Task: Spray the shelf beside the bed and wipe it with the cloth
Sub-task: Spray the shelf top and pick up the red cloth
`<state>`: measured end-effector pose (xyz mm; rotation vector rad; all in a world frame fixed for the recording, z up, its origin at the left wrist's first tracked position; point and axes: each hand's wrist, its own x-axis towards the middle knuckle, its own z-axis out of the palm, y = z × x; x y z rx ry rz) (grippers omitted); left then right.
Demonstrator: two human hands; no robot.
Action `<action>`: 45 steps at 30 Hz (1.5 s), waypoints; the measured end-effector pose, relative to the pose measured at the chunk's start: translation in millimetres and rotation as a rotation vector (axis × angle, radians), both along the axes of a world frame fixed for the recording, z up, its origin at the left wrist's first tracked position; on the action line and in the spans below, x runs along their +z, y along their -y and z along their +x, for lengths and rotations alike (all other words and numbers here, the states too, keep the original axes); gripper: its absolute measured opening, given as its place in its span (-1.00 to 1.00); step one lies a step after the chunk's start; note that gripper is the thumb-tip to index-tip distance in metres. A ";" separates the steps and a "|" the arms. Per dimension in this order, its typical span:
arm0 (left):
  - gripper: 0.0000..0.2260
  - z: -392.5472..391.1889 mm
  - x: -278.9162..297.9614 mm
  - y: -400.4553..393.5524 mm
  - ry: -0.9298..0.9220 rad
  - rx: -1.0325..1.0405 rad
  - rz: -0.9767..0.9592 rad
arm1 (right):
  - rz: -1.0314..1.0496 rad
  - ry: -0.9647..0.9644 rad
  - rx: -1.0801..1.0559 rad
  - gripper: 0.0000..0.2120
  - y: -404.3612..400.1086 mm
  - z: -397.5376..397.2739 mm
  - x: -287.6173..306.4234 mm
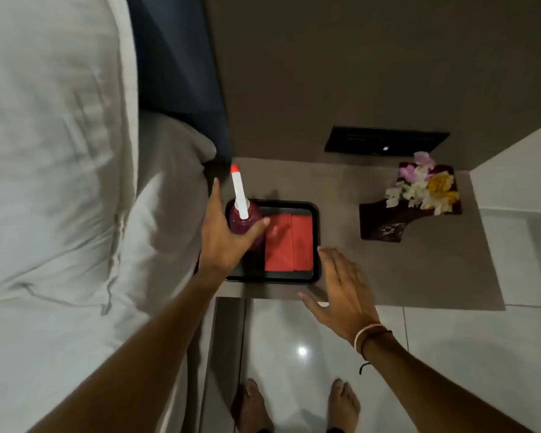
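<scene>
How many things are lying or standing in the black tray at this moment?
2. The spray bottle stands at the left end of the black tray, in the left hand. The folded red cloth lies right of it. Hidden items are possible.

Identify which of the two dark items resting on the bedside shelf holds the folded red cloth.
The black rectangular tray nearest the bed; the red cloth lies inside it. The other, an irregular dark dish, carries flowers.

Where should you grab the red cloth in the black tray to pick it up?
Pinch the red cloth along its right edge, coming from above with the right hand. It lies flat and folded in the black tray, so only a top pinch works. The spray bottle and left hand crowd its left side.
</scene>
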<state>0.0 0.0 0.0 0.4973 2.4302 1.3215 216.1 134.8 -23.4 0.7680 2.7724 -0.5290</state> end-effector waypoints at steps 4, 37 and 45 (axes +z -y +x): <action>-0.41 -20.8 -20.1 -38.4 -0.132 0.081 0.126 | 0.018 0.009 -0.034 -0.11 -5.1 12.1 -32.4; -0.74 119.3 35.2 -9.9 -0.420 -0.561 -0.026 | 0.021 0.071 -0.296 -0.20 9.5 139.0 -11.4; -0.71 40.2 46.3 -9.4 -0.331 -0.076 0.289 | 0.035 -0.036 -0.193 -0.22 14.7 89.0 -8.8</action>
